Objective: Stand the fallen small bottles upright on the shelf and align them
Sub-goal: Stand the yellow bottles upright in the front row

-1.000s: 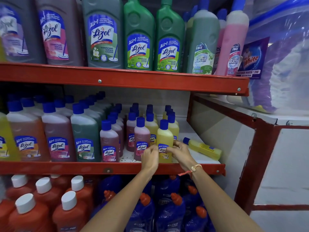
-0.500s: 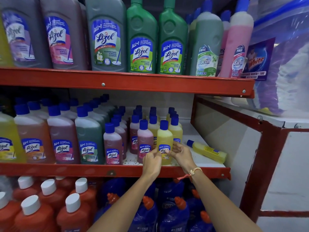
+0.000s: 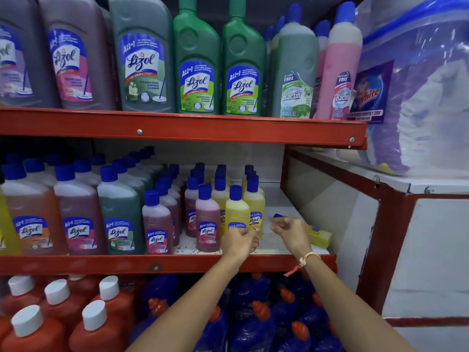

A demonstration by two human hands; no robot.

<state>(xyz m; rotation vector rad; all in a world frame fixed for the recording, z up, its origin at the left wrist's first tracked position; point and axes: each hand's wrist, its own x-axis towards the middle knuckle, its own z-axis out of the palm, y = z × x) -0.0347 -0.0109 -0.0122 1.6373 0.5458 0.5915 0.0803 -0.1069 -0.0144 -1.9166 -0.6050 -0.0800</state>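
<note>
Right hand [image 3: 291,231] has left the upright yellow bottle [image 3: 237,212]; its half-curled, empty fingers hide the fallen bottle [image 3: 320,236]. Left hand [image 3: 239,240] grips the upright bottle's base.

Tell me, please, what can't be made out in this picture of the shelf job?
- Fallen yellow bottle, head view: mostly hidden behind the right hand; only cap and base show.
- Right hand: motion-blurred, so contact is unclear.
- Front yellow bottle: label covered by the left hand.
- Rear small bottles: only caps show.

Both hands [image 3: 239,240] hover beside the fallen yellow bottle [image 3: 318,235].
</note>
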